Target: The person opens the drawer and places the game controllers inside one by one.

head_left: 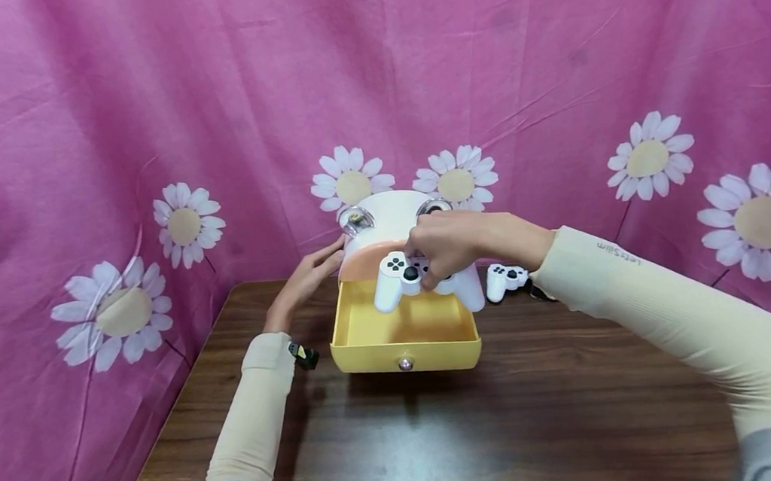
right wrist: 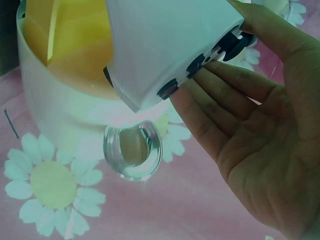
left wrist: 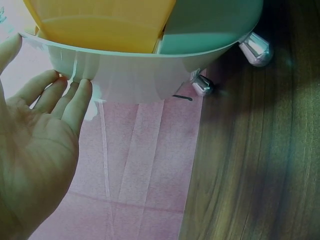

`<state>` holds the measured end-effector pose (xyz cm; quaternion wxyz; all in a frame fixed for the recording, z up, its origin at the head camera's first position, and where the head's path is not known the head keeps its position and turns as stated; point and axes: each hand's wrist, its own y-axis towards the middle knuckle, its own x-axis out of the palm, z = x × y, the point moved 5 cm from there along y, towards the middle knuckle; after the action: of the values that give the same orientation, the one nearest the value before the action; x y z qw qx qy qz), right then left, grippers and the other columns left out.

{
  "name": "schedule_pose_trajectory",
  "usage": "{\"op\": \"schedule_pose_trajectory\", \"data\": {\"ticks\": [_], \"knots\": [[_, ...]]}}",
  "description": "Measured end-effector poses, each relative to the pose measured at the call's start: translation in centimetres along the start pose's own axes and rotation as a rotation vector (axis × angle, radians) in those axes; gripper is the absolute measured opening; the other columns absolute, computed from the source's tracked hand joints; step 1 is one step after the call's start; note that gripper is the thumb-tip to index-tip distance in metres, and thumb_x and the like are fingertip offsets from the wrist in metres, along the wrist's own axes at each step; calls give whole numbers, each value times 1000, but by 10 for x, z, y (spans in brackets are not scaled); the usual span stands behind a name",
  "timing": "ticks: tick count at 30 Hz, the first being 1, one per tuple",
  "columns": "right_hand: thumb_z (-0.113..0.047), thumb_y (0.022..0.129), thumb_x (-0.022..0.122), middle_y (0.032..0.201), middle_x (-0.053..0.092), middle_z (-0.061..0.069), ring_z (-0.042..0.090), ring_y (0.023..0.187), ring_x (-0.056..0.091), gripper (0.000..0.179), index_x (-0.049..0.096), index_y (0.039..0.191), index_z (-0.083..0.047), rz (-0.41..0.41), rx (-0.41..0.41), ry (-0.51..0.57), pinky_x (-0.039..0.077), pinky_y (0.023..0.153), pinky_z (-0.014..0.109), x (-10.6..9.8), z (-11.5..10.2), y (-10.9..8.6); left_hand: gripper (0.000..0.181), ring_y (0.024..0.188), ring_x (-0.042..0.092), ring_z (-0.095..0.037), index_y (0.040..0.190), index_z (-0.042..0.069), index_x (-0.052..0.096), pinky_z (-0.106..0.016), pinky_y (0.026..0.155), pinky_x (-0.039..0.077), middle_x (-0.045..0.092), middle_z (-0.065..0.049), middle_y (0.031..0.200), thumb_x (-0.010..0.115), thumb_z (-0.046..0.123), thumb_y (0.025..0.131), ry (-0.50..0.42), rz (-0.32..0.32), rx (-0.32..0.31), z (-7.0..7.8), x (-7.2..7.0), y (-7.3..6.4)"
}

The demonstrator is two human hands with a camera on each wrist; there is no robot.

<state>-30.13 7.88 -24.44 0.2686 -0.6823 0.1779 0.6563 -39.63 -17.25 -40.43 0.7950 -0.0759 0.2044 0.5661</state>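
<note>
A white game controller point(head_left: 387, 289) with black buttons and sticks hangs over the pulled-out yellow drawer point(head_left: 367, 357). My right hand point(head_left: 450, 239) pinches it from above by its middle, thumb and fingers on opposite sides, as the right wrist view also shows. The drawer belongs to a rounded white box point(head_left: 393, 213) with silver-rimmed round fittings on top and a silver knob in front. With fingers nearly straight, my left hand point(head_left: 310, 277) touches the box's left side; in the left wrist view its fingertips point(left wrist: 85, 87) lie against the white wall.
Right of the box, a second white controller point(head_left: 500, 280) lies on the dark wooden table point(head_left: 541, 409), with a small dark item beside it. A pink curtain point(head_left: 248, 130) printed with daisies hangs behind. Silver feet point(left wrist: 257, 50) show under the box.
</note>
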Motion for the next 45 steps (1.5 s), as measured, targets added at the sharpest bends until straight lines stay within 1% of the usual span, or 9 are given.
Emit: {"op": "schedule_pose_trajectory", "data": {"ticks": [3,7,14,17,20,24,27,30,45], "knots": [[-35,79,88,66,55,-7,14,65,49,23,72,80,-18,-12,9,-7,42,59,30,2,-3,7,58,164,23,-20,165,27,40,-49,136,20,36,7,172,56,42,111,-10,-8,-14,2,0,0],[-37,78,89,68,57,-7,14,66,52,23,73,78,-20,-25,14,-9,43,59,30,7,-8,16,58,164,24,-22,165,20,40,-49,135,23,37,3,172,56,36,112,-3,-24,-15,24,1,-10],[-38,76,91,72,64,-5,16,69,60,24,75,78,-21,-41,21,-11,50,63,32,20,-15,29,57,162,28,-17,163,31,43,-47,134,26,39,11,171,57,46,110,-27,3,16,1,2,-1],[-35,77,91,74,66,-4,16,70,62,24,76,82,-18,-73,28,8,52,63,31,27,-16,34,56,162,28,-18,164,29,41,-46,134,28,37,10,172,56,41,112,-50,-8,18,0,3,0],[-28,78,92,83,69,-6,14,76,65,32,79,105,-18,-95,44,48,55,67,29,35,-16,40,55,161,30,-18,164,30,41,-45,134,29,37,11,171,55,42,112,-48,-7,15,-1,2,0],[-23,76,93,88,69,-7,13,82,64,42,78,114,-15,-103,51,72,58,74,29,45,-18,47,56,161,33,-19,163,32,43,-46,133,31,40,12,170,56,45,111,-28,2,20,-1,2,-1],[-28,76,94,80,67,-6,15,83,62,28,77,93,-14,-110,52,10,57,80,32,50,-20,51,56,160,34,-21,163,31,44,-47,132,33,42,10,170,57,46,110,-24,6,39,0,2,-1],[-35,77,94,77,65,-6,16,82,61,30,70,81,-18,-128,64,-74,56,82,34,54,-20,54,57,160,35,-21,163,29,45,-48,131,34,42,9,170,57,45,110,-31,8,53,0,3,-1],[-31,78,95,88,68,-1,19,83,63,31,70,88,-16,-183,103,-99,60,81,37,76,-17,60,55,160,33,-23,164,24,42,-48,131,33,39,5,171,55,37,112,-55,-5,44,2,3,-1]]}}
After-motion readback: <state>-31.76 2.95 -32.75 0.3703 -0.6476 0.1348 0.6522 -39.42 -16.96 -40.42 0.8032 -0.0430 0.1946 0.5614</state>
